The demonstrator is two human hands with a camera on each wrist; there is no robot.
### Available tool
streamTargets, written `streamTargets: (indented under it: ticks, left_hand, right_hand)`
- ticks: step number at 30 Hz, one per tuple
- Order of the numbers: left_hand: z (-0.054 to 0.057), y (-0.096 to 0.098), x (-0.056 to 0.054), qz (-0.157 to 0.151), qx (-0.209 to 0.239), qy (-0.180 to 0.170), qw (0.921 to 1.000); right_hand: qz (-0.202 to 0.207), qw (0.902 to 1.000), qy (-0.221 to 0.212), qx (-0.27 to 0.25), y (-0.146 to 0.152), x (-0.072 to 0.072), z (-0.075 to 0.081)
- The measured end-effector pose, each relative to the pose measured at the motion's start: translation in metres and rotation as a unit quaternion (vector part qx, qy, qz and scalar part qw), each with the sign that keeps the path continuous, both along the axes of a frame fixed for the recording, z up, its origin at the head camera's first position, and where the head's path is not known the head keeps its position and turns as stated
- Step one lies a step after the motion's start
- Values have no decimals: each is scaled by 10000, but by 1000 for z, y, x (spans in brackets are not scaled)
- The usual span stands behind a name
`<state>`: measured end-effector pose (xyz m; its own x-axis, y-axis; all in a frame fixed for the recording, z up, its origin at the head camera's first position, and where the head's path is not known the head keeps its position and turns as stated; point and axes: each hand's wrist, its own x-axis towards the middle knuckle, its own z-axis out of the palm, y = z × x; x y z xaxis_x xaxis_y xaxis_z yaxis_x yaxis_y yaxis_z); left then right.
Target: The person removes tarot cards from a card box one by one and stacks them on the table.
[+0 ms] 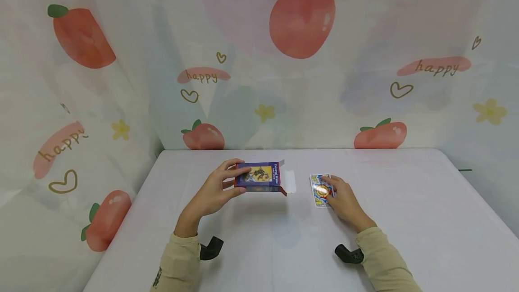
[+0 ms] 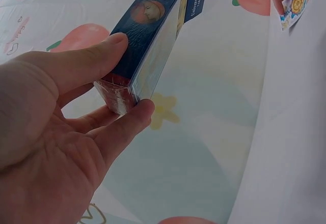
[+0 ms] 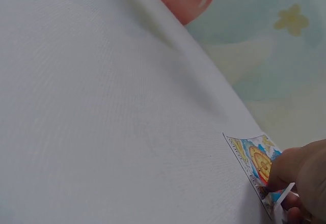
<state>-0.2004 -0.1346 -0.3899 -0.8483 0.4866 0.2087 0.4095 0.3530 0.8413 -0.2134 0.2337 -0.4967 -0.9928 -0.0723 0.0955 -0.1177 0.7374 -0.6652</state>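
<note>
My left hand [image 1: 216, 189] grips a blue tarot card box [image 1: 259, 173] by its left end, thumb on one side and fingers on the other. The box is held above the table on its side, its right end open with a white flap [image 1: 290, 181] sticking out. In the left wrist view a clear film shines at the gripped end of the box [image 2: 147, 28]. To the right, my right hand [image 1: 346, 199] pinches a colourful tarot card [image 1: 317, 191] with a round golden wheel picture. The card [image 3: 250, 155] bows slightly in the right wrist view, its far edge hidden by my fingers.
A white cloth covers the table [image 1: 279, 247]. Behind and to the left hang fabric walls [image 1: 243, 26] printed with fruit, hearts and flowers. Black curved pieces [image 1: 211, 248] stick out beside both sleeves at the wrists.
</note>
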Motion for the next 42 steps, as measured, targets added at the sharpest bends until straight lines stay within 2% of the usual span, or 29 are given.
streamTargets:
  ticks: [10,20,32,42]
  left_hand:
    - [1,-1,1,3,-42,89,10000]
    - [2,1,2,-3,-51,101,9999]
    - [1,-3,1,30,-83,166,9998]
    - [1,-1,0,-19,-8,142,9999]
  right_hand:
    - [-143,9988,-384,282,-3,2,1]
    - [-312,9978,-51,583,1,-1,-2]
    - [-224,9989,30,406,4,-2,-2]
    - [-225,9994,254,98,1,1,13]
